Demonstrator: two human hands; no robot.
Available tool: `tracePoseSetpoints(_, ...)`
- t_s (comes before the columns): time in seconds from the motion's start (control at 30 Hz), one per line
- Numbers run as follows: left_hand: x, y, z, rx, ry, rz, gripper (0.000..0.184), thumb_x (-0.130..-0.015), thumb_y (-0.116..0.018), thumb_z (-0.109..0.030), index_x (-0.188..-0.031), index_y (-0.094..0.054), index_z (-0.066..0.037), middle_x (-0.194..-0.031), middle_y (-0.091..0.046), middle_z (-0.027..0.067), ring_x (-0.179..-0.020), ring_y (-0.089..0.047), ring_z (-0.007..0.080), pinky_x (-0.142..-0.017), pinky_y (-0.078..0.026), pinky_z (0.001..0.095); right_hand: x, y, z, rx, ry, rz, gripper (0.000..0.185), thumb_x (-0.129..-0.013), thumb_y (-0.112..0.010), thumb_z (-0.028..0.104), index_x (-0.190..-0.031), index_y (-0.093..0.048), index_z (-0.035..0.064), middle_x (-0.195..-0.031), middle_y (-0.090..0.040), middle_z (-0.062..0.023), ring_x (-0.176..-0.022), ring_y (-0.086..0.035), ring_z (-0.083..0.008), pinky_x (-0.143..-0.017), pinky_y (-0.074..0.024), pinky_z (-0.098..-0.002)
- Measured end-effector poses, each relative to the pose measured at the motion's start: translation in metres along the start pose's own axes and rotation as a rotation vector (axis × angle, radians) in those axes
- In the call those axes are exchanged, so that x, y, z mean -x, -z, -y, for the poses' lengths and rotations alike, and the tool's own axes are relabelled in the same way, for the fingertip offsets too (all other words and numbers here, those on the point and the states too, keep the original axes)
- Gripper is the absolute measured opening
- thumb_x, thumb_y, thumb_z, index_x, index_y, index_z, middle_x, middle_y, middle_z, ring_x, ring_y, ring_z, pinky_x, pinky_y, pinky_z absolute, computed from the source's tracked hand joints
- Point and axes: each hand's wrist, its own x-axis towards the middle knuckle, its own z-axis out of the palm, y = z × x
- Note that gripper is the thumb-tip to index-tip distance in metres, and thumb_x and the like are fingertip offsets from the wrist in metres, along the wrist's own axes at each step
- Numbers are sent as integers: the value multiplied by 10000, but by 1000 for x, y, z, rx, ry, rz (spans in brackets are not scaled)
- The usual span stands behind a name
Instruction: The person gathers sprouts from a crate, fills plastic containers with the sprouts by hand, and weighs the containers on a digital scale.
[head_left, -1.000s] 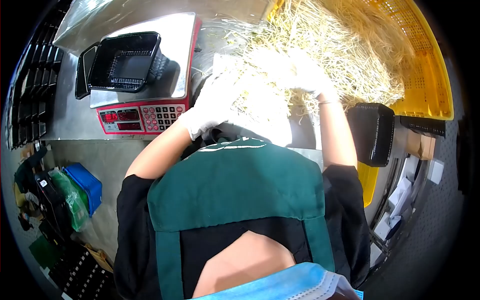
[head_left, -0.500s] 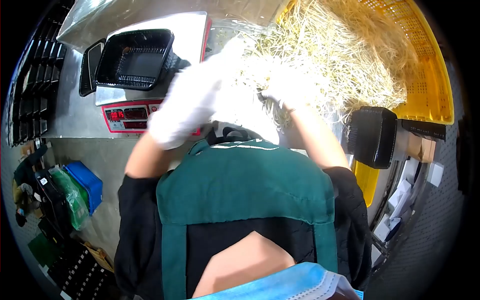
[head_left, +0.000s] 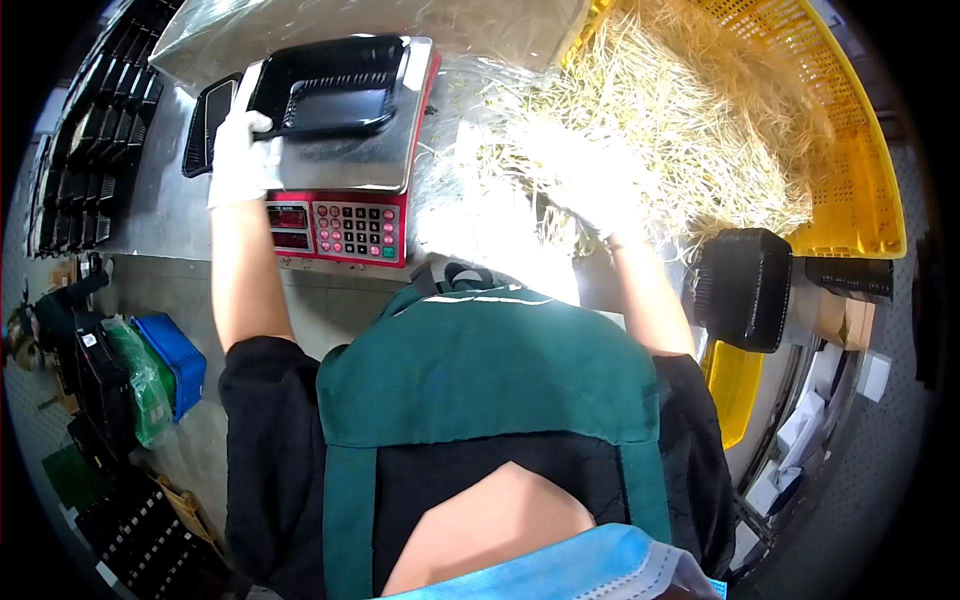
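My left hand (head_left: 243, 158), in a white glove, grips the lower left corner of an empty black tray (head_left: 340, 105). That tray sits on the metal plate of a red scale (head_left: 355, 228). My right hand (head_left: 590, 180), also gloved, is at the near left side of a heap of pale sprouts (head_left: 690, 120). Glare washes out its fingers and whatever they hold. Loose sprouts lie around and beneath it. Another black tray (head_left: 212, 125) lies just left of the scale, partly behind my left hand.
A yellow crate (head_left: 860, 170) stands behind and right of the sprouts. Stacked black trays (head_left: 745, 290) are at the right table edge, with more stacks (head_left: 95, 140) at the far left. Clear plastic (head_left: 370, 25) lies at the back. A blue crate (head_left: 172, 365) is on the floor.
My left hand has moved away from the sprouts, leftward to the tray on the scale, and taken its corner. My right hand stays at the sprouts. The view has shifted slightly.
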Motion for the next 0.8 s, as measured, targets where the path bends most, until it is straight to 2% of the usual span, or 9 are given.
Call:
tracePoseSetpoints(0.13, 36, -168, -13, -960, -706, 94, 562, -803, -482, -40, -1359, -426, 28, -1203, -560, 136, -976, -570, 158, -822, -483, 280, -16, 71, 28, 174, 88, -82, 487, -717, -665, 272, -1180, -615, 129, -1021, -617, -141, -923, -585, -302, -941, -422, -460)
tracePoseSetpoints(0.23, 64, -249, 5, -1690, -1006, 280, 688, -765, -536, -84, -1411, -330, 35, -1469, -327, 210, -1303, -388, 324, -1069, -313, 445, -44, 109, 53, 551, 94, 110, 334, -751, -613, 143, -1084, -602, 113, -876, -583, -129, -837, -563, -315, -861, -428, -443)
tracePoseSetpoints(0.27, 77, -264, 10, -1703, -813, 351, 710, -751, -546, -100, -1408, -321, 46, -1482, -285, 228, -1323, -339, 373, -1097, -239, 476, -50, 106, 53, 538, 179, 26, 266, -744, -602, 113, -1010, -592, 103, -819, -553, -124, -793, -544, -314, -795, -426, -440)
tracePoseSetpoints(0.33, 83, -254, 41, -1449, -640, 399, 676, -802, -531, -198, -1389, -320, 63, -1445, -296, 278, -1324, -303, 444, -1080, -190, 599, -62, 94, 59, 495, 261, -143, 109, -782, -545, 116, -882, -575, 82, -754, -547, -129, -742, -540, -318, -717, -414, -462)
tracePoseSetpoints(0.43, 83, -224, 49, -730, -508, 230, 743, -788, -551, -146, -1416, -231, 86, -1455, -269, 279, -1342, -268, 441, -1118, -216, 489, -96, 70, 103, 442, 218, -343, 105, -806, -524, 154, -819, -578, 65, -767, -589, -160, -737, -573, -316, -693, -434, -438)
tracePoseSetpoints(0.47, 80, -212, 43, -611, -379, 152, 744, -786, -564, -105, -1419, -224, 87, -1449, -267, 293, -1358, -259, 412, -1121, -243, 414, -109, 64, 122, 353, 143, -267, 149, -778, -562, 190, -848, -598, 64, -780, -606, -160, -736, -586, -313, -691, -443, -435)
tracePoseSetpoints(0.57, 62, -158, 52, 118, -22, -107, 365, -805, -585, -54, -1156, -567, 49, -1043, -623, 98, -941, -589, 192, -859, -481, 319, -146, 29, 171, 143, 96, -225, 409, -667, -674, 296, -1001, -647, 62, -829, -653, -140, -755, -624, -303, -724, -485, -408)
tracePoseSetpoints(0.7, 59, -69, 41, -18, -242, -171, 274, -828, -569, -65, -1063, -609, 70, -1045, -634, 137, -960, -599, 186, -848, -486, 310, -179, -22, 231, -78, 106, -255, 389, -707, -644, 360, -980, -640, 82, -900, -645, -132, -814, -618, -293, -728, -490, -413)
tracePoseSetpoints(0.8, 54, -28, 3, -253, -10, 10, 375, -828, -589, -115, -1166, -559, 45, -1014, -634, 146, -913, -621, 224, -806, -522, 347, -190, -41, 255, -34, -2, -146, 368, -731, -628, 359, -980, -645, 89, -892, -646, -132, -841, -611, -291, -733, -482, -421)
